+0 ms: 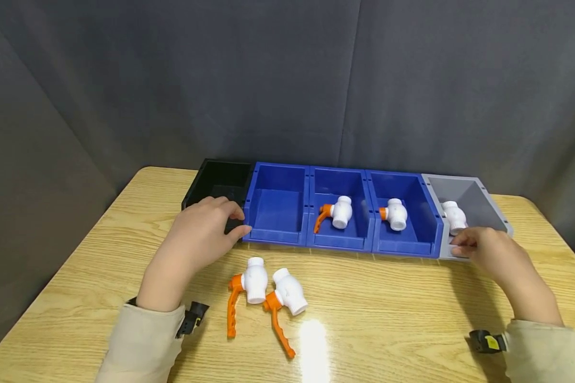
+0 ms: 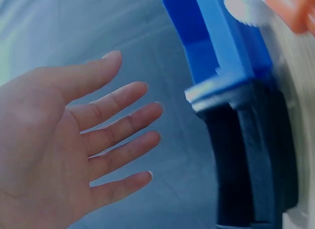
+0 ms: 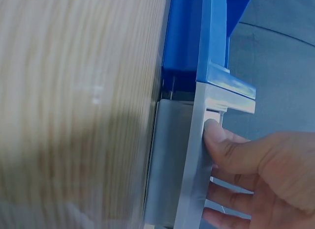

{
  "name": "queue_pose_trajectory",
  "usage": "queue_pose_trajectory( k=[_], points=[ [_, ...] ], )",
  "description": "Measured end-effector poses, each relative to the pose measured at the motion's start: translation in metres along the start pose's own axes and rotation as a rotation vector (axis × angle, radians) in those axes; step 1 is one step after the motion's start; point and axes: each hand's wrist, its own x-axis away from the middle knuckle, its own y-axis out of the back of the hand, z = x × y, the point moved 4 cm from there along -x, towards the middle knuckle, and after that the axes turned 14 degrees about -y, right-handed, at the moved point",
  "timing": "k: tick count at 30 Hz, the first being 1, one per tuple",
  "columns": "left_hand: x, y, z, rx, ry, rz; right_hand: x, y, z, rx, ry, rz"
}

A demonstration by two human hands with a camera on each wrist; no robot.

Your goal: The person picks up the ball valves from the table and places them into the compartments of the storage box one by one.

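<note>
My left hand (image 1: pixel 203 229) hovers over the front of the black bin (image 1: pixel 191 189) with nothing in it. In the left wrist view its fingers (image 2: pixel 130 123) are spread and loosely extended. My right hand (image 1: pixel 489 247) is at the front of the grey bin (image 1: pixel 495 205), its fingers reaching over the front wall. Close to its fingertips, a white ball valve (image 1: pixel 454 215) lies in that bin; any handle on it is hidden. The thumb (image 3: pixel 216 133) is by the bin's rim, beside a small white part of the valve. Whether the fingers touch the valve is unclear.
Two white ball valves with orange handles, a left one (image 1: pixel 256 281) and a right one (image 1: pixel 289 292), lie on the wooden table (image 1: pixel 374 319). Between the black and grey bins stand three blue bins; the middle bin (image 1: pixel 326 181) and right bin (image 1: pixel 393 183) each hold one valve.
</note>
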Motion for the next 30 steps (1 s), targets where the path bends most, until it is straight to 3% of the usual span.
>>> queue_pose_trajectory(
  k=[7, 14, 23, 30],
  points=[
    [-0.001, 0.002, -0.033, -0.029, -0.123, -0.015, 0.001, 0.000, -0.002, -0.004, -0.023, 0.008],
    [-0.002, -0.009, -0.057, -0.008, -0.204, 0.037, 0.000, 0.000, -0.004, -0.013, -0.029, 0.014],
    [-0.001, -0.031, -0.083, 0.026, -0.206, 0.228, -0.001, -0.001, -0.003, -0.010, -0.033, 0.016],
    [0.002, -0.045, -0.095, 0.072, -0.144, 0.386, -0.002, 0.001, -0.001, -0.009, -0.031, 0.013]
  ],
)
